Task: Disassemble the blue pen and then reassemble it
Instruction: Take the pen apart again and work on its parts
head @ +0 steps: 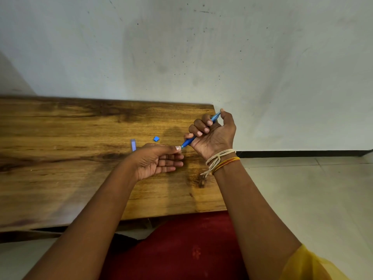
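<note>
Your right hand (pixel 212 134) is curled around the blue pen (pixel 198 131), fingers wrapped over the barrel and thumb up near its far end, so the pen runs slantwise through your fist, above the right end of the wooden table (pixel 80 168). Its lower tip points down and left, out past your little finger. Your left hand (pixel 159 160) sits just below and left of that tip, palm up, thumb and forefinger pinched together right at the tip; whether they hold a small part there is too fine to tell. Two loose pieces lie on the table beyond your left hand: a small blue cap (pixel 156 139) and a pale clear piece (pixel 133 144), near each other but apart.
</note>
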`<state>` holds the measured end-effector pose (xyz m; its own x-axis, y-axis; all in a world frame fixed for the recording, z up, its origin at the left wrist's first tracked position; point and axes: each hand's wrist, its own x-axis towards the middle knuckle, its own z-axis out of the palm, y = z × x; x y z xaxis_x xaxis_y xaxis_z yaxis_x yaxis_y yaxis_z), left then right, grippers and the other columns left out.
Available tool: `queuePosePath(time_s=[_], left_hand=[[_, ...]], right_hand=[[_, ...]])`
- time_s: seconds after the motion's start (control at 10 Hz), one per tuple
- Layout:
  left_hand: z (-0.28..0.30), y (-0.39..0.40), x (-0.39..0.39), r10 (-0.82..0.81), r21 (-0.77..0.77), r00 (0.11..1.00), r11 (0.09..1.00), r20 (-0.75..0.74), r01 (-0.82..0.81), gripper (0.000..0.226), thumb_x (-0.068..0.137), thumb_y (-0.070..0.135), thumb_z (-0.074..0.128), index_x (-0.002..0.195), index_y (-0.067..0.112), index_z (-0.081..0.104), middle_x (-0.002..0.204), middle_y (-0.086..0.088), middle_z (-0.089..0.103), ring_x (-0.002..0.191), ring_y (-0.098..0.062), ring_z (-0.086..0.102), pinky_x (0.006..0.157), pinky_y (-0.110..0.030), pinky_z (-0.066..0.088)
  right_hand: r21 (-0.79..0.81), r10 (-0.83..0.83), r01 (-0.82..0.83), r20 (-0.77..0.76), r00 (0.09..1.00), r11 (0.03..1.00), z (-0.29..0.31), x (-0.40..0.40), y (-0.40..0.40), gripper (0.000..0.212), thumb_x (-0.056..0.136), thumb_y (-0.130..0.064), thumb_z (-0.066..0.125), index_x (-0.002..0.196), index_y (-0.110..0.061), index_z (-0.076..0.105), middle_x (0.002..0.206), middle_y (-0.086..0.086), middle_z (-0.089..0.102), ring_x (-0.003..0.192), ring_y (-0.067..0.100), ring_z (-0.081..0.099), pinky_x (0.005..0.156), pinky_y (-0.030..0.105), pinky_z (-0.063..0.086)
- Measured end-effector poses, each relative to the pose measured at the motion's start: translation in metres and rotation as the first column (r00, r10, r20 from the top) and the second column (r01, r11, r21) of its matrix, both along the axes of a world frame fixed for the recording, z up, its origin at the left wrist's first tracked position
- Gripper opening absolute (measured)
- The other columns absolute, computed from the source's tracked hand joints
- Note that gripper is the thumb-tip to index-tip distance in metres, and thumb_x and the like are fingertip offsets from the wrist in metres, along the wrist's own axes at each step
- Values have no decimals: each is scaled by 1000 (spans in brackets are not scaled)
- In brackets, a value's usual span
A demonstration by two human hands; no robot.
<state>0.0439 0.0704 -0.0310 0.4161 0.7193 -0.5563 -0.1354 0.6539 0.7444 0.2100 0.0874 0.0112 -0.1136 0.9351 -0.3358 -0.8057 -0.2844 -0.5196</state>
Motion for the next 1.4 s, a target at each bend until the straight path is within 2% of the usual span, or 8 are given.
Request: queuePosePath(time_s=[0.2,0.3,0.5,0.8,1.2,1.4], left_hand=[[-1,1,1,-5,-9,1000,1000,10,5,38,64,24,76,98,5,70,95,-12,75,87,-24,73,75,-31,59],[-2,2,0,22,-31,1000,999,18,-22,31,74,28,72,94,5,70,98,-15,74,90,-27,73,73,-31,59],[-1,3,-1,38,-70,999,997,-7,-39,32,86,35,63,82,4,72,95,-16,75,87,-28,73,67,-29,60],[2,0,1,12,-17,1000,1000,5,-12,20,79,19,69,93,5,71,94,-13,75,87,-25,73,73,-30,58],[1,1,-1,23,-30,1000,999,-16,-24,23,85,28,66,79,9,76,97,-15,75,91,-28,72,73,-32,59],[2,0,-1,27,-36,999,999,-25,-28,23,86,28,65,81,7,74,94,-14,75,89,-28,73,73,-32,59]], right_hand=[[-13,-18,18,-9,1000,1000,-2,1,0,48,85,-51,34,52,-16,35,43,-2,27,46,13,26,57,28,27],[-21,-26,25,-47,999,999,-3,2,-1,49,85,-53,33,53,-16,35,44,-2,28,48,13,25,57,27,27],[-45,-39,37,-52,998,998,-4,4,0,45,84,-48,33,51,-16,35,43,-2,27,46,14,25,57,27,27],[-68,-71,67,-58,996,995,-3,6,-1,47,84,-53,33,54,-17,33,42,-3,26,44,13,24,57,27,25],[-78,-98,95,-36,995,992,-1,7,0,46,84,-50,33,52,-17,32,41,-3,25,44,13,23,57,27,24],[-87,-112,108,-39,993,990,-2,7,0,47,83,-50,34,50,-16,33,40,-3,25,43,13,23,56,26,24]])
